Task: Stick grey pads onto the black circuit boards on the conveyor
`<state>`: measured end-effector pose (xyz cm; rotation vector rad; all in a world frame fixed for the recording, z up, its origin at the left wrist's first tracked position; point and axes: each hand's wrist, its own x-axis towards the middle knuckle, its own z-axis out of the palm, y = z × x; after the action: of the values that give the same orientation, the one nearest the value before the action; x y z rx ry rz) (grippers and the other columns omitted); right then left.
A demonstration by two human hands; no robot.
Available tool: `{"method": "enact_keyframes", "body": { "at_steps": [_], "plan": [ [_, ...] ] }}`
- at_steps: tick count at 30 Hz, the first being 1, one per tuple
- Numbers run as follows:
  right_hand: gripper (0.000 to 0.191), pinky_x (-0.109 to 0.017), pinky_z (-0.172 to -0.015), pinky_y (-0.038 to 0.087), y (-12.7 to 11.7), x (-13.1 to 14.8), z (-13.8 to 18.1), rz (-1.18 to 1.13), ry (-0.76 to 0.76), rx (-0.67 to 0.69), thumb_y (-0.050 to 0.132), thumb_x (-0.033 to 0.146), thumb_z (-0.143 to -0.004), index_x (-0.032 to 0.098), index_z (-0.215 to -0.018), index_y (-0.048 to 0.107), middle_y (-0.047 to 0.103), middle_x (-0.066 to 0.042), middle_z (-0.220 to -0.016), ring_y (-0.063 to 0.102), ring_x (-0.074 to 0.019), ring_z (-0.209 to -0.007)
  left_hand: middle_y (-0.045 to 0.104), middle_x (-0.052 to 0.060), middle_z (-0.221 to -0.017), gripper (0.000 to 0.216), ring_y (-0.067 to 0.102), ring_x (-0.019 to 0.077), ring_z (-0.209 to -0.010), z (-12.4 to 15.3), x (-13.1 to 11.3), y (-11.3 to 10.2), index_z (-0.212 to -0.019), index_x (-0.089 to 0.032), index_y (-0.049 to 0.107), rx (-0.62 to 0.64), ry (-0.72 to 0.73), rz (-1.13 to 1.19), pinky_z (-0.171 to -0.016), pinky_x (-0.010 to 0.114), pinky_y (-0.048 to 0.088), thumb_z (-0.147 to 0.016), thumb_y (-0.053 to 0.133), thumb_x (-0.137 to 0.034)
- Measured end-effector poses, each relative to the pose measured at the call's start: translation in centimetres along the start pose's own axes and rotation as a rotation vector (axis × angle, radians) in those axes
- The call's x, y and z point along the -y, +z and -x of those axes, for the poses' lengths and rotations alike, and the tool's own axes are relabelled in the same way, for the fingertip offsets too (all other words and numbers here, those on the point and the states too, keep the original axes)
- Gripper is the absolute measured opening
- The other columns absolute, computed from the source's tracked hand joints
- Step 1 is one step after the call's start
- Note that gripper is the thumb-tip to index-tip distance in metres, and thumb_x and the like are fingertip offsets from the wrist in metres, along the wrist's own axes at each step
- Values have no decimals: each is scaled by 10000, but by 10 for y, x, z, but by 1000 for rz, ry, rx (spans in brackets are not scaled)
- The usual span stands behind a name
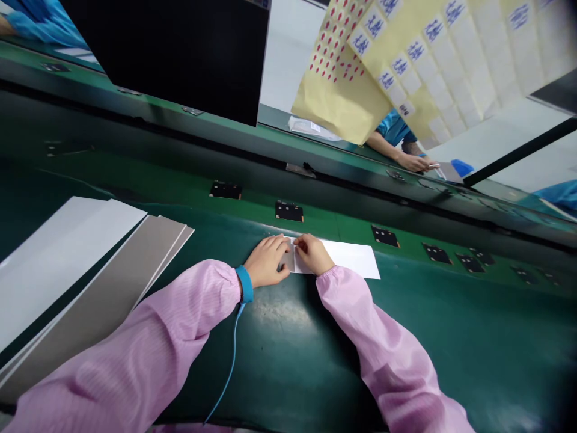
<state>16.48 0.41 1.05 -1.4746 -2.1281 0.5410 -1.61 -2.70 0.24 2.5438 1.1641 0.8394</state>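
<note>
My left hand [267, 260] and my right hand [314, 252] meet at the left end of a white strip [351, 258] lying flat on the dark green mat [293, 349]. Both hands have their fingers curled and pinched on the strip's end, where a small grey piece [287, 260] shows between them. I cannot tell whether the grey piece is a peeled layer or a separate part. A blue wrist strap [245, 284] with a cord is on my left wrist. Both sleeves are pink.
Large grey and white sheets [76, 276] are stacked at the left. Several small black parts [289, 211] sit along the green belt beyond the strip. Yellow label sheets [406, 54] hang above right. A co-worker's hand [412, 161] in a blue sleeve works across the line. A dark panel [180, 54] stands upper left.
</note>
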Motion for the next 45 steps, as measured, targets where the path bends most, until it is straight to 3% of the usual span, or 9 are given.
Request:
{"method": "enact_keyframes", "body": {
  "at_steps": [9,17,25,33,37,45],
  "plan": [
    [119,-289,-711,443,1,4,-4,56,0,-7,473,85,-749,175,-759,551,581,-53,-753,556,-170,-738,512,114,-1244,292,402,271,-1237,-1,-1,-2,-1000,-168,505,-6,6,7,-1046,423,328,-711,536,-201],
    [53,-269,-654,427,1,3,-5,34,38,19,514,166,-771,175,-738,554,580,-34,-712,540,-152,-660,503,117,-1250,316,390,265,-1243,0,1,2,-1020,-150,521,-2,4,1,-1063,403,304,-712,563,-207],
    [104,-263,-668,415,-1,5,-10,77,50,46,493,87,-748,173,-711,538,595,-41,-728,551,-153,-678,511,117,-1234,313,404,265,-1229,0,0,1,-1014,-147,533,-13,15,-15,-1059,405,312,-708,558,-211],
    [75,-256,-633,436,-8,2,-8,-144,85,-9,496,186,-771,179,-729,558,610,-22,-698,550,-142,-626,498,116,-1253,311,381,267,-1247,0,0,-1,-1012,-160,507,5,4,6,-1060,418,305,-707,546,-209],
    [102,-242,-623,434,-12,6,-38,-174,105,-35,524,230,-769,168,-721,589,614,-12,-674,538,-124,-603,494,111,-1256,302,376,263,-1244,-1,-1,-1,-994,-164,504,10,-1,8,-1056,415,310,-698,552,-204],
    [75,-233,-677,449,17,39,-152,-74,38,157,577,170,-750,138,-729,641,615,-1,-663,550,-101,-633,504,118,-1198,348,427,267,-1166,-2,1,-1,-1019,-149,522,2,10,24,-1032,403,333,-684,577,-224]
  ]
}}
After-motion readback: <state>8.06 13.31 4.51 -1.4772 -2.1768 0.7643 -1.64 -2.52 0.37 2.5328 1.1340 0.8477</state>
